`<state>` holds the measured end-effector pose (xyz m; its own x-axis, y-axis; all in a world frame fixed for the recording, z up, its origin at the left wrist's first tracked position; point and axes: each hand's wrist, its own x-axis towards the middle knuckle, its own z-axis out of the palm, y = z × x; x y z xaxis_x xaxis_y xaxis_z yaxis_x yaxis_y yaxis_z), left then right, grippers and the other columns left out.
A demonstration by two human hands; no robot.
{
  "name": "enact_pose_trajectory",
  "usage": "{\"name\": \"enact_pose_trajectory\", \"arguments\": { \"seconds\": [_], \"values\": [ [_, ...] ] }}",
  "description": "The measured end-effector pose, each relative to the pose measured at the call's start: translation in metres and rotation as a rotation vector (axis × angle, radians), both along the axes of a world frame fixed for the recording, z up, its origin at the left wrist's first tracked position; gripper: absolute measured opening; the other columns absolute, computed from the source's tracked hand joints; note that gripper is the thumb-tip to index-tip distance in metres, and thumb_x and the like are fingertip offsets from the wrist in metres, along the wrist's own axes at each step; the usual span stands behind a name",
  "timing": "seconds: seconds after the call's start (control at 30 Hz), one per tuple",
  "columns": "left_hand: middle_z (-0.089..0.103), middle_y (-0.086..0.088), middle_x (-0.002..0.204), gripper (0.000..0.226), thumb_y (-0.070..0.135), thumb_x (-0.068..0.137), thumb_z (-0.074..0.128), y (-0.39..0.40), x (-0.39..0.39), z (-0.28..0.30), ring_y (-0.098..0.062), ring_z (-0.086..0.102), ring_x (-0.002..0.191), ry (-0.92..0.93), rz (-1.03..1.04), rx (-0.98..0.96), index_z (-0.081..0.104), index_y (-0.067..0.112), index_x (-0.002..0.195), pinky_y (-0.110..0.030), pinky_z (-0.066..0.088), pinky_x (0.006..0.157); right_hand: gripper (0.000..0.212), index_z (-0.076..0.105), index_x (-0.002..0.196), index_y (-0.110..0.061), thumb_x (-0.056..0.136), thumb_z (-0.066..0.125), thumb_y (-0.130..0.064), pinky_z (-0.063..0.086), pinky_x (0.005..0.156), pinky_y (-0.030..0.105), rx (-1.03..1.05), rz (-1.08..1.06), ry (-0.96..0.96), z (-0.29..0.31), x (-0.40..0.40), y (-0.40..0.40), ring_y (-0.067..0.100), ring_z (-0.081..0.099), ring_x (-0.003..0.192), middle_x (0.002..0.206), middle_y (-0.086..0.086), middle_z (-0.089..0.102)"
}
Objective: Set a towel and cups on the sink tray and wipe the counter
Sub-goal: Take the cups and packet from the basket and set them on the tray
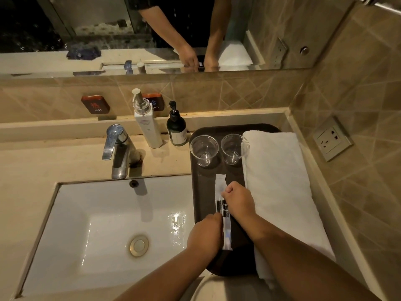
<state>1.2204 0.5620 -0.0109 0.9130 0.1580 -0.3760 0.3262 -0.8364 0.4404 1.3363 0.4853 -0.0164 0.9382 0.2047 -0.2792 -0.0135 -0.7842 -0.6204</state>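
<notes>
Cups, towel on tray

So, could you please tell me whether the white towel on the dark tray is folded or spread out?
Folded: the white towel lies as a thick, neat oblong along the right side of the dark tray.

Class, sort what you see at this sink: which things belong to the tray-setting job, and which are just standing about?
Job: tray, towel, two cups, packets in both hands.

Standing about: tap, white bottle, dark bottle, socket.
</notes>
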Motion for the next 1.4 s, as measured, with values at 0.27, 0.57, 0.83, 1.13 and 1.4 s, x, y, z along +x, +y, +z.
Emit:
{"name": "enact_pose_trajectory", "arguments": {
  "seconds": [0.27, 0.57, 0.83, 1.13, 1.4],
  "values": [
    [0.058, -0.010, 0.107, 0.032, 0.007, 0.086, 0.062, 0.000, -0.004, -0.002, -0.031, 0.065, 0.086, 0.028, -0.107, 0.108, 0.053, 0.013, 0.116, -0.041, 0.056, 0.075, 0.015, 0.067, 0.098, -0.015, 0.097, 0.055, -0.024, 0.028, 0.055, 0.008, -0.082, 0.105, -0.129, -0.001, -0.006, -0.003, 0.010, 0.047, 0.066, 0.103, 0.004, 0.052],
    [0.059, -0.009, 0.108, 0.039, 0.013, 0.084, 0.068, 0.000, -0.007, -0.001, -0.029, 0.065, 0.086, 0.029, -0.167, 0.128, 0.053, 0.013, 0.120, -0.039, 0.056, 0.077, 0.030, 0.062, 0.124, -0.014, 0.098, 0.052, -0.023, 0.043, 0.070, 0.019, -0.208, 0.313, -0.203, 0.000, -0.024, -0.016, 0.018, 0.057, 0.077, 0.110, 0.006, 0.052],
    [0.060, -0.004, 0.106, 0.025, 0.033, 0.096, 0.050, 0.020, -0.013, 0.020, -0.022, 0.063, 0.083, -0.113, -0.150, 0.173, 0.055, 0.019, 0.116, -0.035, 0.055, 0.072, 0.026, 0.066, 0.112, -0.018, 0.097, 0.048, -0.030, 0.037, 0.068, 0.020, -0.268, 0.373, -0.265, 0.020, -0.027, -0.012, 0.013, 0.052, 0.080, 0.108, 0.002, 0.057],
    [0.041, -0.005, 0.150, 0.052, 0.048, 0.095, 0.044, 0.096, -0.045, 0.049, -0.028, 0.035, 0.137, -0.259, 0.010, 0.416, 0.040, 0.027, 0.142, -0.044, 0.030, 0.110, 0.046, 0.056, 0.126, -0.034, 0.086, 0.051, -0.055, 0.026, 0.111, 0.050, -0.403, 0.531, -0.474, 0.050, -0.060, 0.013, 0.023, 0.044, 0.130, 0.137, -0.002, 0.054],
    [0.018, -0.003, 0.162, 0.067, 0.061, 0.093, 0.032, 0.135, -0.110, 0.056, -0.029, 0.012, 0.149, -0.168, 0.083, 0.474, 0.022, 0.029, 0.152, -0.053, 0.004, 0.117, 0.063, 0.033, 0.143, -0.037, 0.087, 0.037, -0.065, 0.001, 0.114, 0.054, -0.406, 0.636, -0.467, 0.062, -0.106, 0.044, 0.027, 0.020, 0.146, 0.157, -0.001, 0.030]
  ]
}}
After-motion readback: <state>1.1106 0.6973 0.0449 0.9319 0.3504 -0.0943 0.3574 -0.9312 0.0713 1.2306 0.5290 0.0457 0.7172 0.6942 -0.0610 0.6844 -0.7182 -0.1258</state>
